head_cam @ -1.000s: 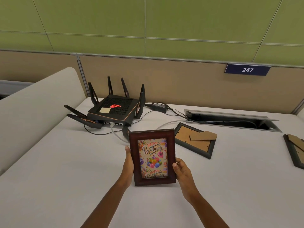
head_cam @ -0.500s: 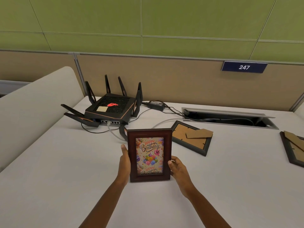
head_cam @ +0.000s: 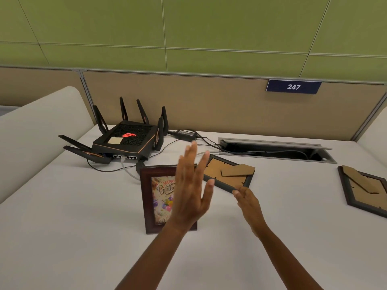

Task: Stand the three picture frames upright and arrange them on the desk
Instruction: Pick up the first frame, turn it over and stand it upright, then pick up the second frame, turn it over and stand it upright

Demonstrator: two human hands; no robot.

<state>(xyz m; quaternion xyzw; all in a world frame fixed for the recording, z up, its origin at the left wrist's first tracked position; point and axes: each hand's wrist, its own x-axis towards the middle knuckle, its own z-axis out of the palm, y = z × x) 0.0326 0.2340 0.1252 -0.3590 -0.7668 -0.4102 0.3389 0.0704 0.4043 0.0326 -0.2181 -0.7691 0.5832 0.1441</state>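
Note:
A dark red frame (head_cam: 149,197) with a birthday picture stands upright on the white desk (head_cam: 73,227), facing me. My left hand (head_cam: 190,191) is raised in front of it with the fingers spread, holding nothing, and hides the frame's right half. My right hand (head_cam: 247,203) hovers to the right, empty, its fingertips near the front corner of a second frame (head_cam: 229,172) that lies face down with its cardboard back up. A third frame (head_cam: 365,190) lies face down at the far right.
A black router (head_cam: 127,140) with several antennas sits at the back left, with cables (head_cam: 125,168) trailing toward the upright frame. A power adapter (head_cam: 185,133) and an open cable slot (head_cam: 274,150) lie along the partition. A padded divider (head_cam: 35,130) borders the left side.
Both hands have let go of the birthday frame, which now stands by itself. The left hand lifted up in front of it; the right hand moved right toward the face-down frame.

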